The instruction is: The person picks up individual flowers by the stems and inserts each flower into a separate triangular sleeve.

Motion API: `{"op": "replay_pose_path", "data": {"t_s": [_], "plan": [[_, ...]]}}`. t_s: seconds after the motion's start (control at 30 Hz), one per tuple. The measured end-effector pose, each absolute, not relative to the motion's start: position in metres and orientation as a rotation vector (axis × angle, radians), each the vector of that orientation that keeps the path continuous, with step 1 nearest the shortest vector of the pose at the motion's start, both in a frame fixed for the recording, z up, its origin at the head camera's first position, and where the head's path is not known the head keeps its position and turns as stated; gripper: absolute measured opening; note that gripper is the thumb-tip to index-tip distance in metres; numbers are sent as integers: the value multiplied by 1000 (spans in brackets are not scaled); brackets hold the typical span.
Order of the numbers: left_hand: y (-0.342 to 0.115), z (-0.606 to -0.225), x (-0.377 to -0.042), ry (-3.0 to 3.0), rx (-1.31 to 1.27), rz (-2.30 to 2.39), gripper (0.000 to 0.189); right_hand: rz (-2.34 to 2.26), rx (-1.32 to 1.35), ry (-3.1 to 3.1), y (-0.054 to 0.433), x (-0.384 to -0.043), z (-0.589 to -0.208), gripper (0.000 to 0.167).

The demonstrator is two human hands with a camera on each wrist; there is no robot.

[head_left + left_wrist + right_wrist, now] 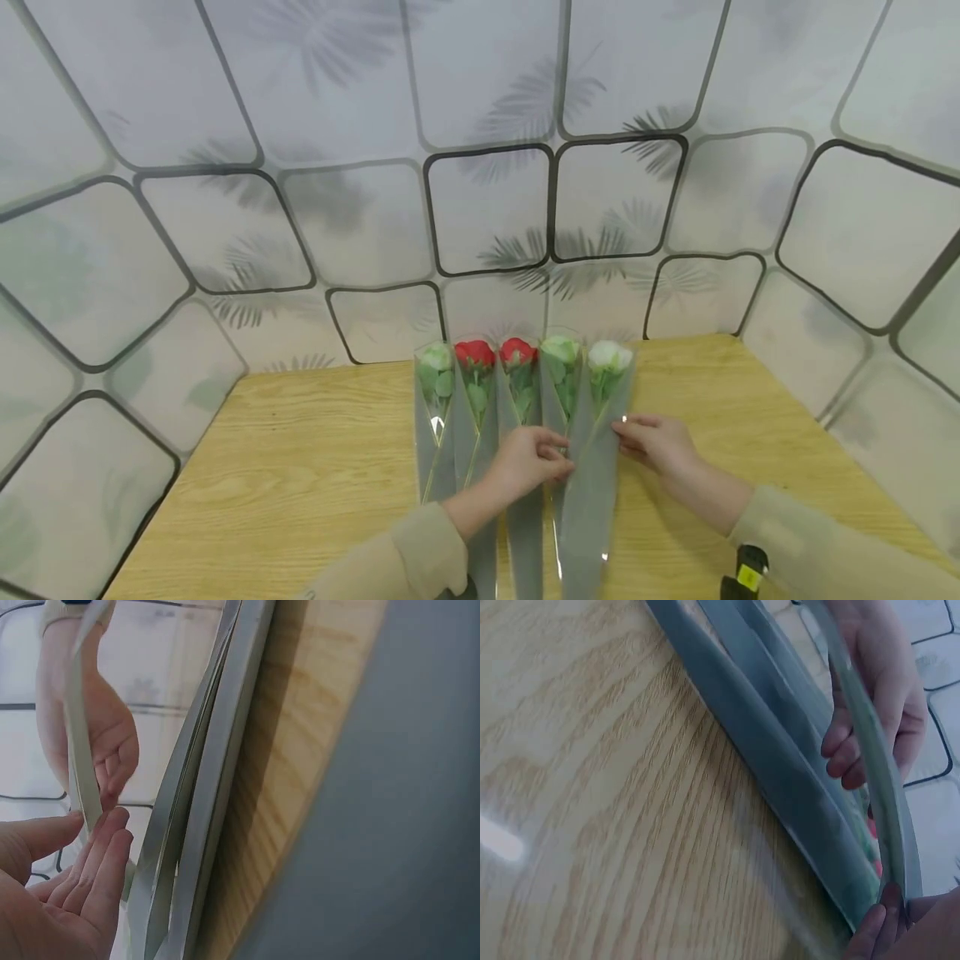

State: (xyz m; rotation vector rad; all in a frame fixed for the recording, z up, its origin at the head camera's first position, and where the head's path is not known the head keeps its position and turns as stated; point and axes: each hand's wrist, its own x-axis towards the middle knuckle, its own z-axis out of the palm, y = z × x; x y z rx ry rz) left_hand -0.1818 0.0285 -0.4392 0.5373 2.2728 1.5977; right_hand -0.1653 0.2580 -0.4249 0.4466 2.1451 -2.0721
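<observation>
A white rose in a long grey wrapping sleeve lies at the right end of a row of wrapped flowers. My left hand pinches the left edge of this sleeve between thumb and fingertips, reaching across the neighbouring sleeves. On its right edge, just below the bloom, my right hand pinches the same sleeve. Both wrist views show the sleeve edge-on, raised above the other wrapped flowers, between the two hands. Directly left of it lies a pale green rose in its own grey sleeve.
Two red roses and another pale green rose continue the row to the left, in matching sleeves, blooms at the far edge. All lie on a wooden table. Patterned fabric walls enclose the table's back and sides.
</observation>
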Motion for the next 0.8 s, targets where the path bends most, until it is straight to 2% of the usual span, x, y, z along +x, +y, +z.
{"op": "replay_pose_path", "data": {"t_s": [0.23, 0.3, 0.47, 0.6, 0.8], "plan": [[35, -444, -177, 2207, 492, 1657, 29, -2088, 434, 2100, 269, -173, -434, 15], [37, -445, -176, 2183, 479, 1670, 29, -2107, 430, 2073, 272, -176, -436, 14], [41, -448, -173, 2140, 475, 1668, 26, -2157, 451, 1993, 277, -184, -437, 24], [43, -446, -170, 2107, 496, 1672, 27, -2110, 457, 2047, 282, -194, -436, 16], [46, -445, -167, 2044, 497, 1677, 30, -1971, 460, 2167, 287, -207, -437, 46]]}}
